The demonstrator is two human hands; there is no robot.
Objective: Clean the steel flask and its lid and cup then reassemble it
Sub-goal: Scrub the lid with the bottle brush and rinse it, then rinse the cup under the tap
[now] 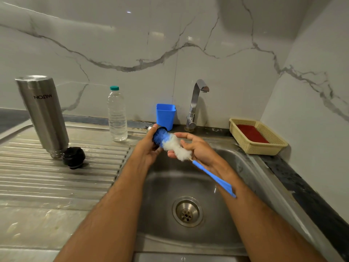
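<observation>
Both hands are over the sink point(245, 159), at the far rim of the basin. Left hand point(149, 146) has its fingers curled round the cup point(157, 136), a small dark thing mostly hidden by the hand and bristles. Right hand point(198, 150) holds the bottle brush point(177, 148) w/ fingers loosely curled round the white bristle part and the stem; index finger lies straight along the top. Brush's blue bristle tip is pushed into the cup's mouth, and its blue handle runs near and right, past the right wrist.

Steel flask point(42, 114) stands upside down on the ribbed draining board point(56, 178) at far left, tilted a bit in this wide view. Black lid point(74, 157) sits just beside its base, near-right side, touching or nearly so.

Far side, left to right: clear water bottle point(117, 116) w/ green cap, blue plastic tub point(165, 115), tap point(196, 103), cream basket point(272, 146) w/ a red pad point(252, 133) inside. Drain point(187, 211) is in the basin's middle.
</observation>
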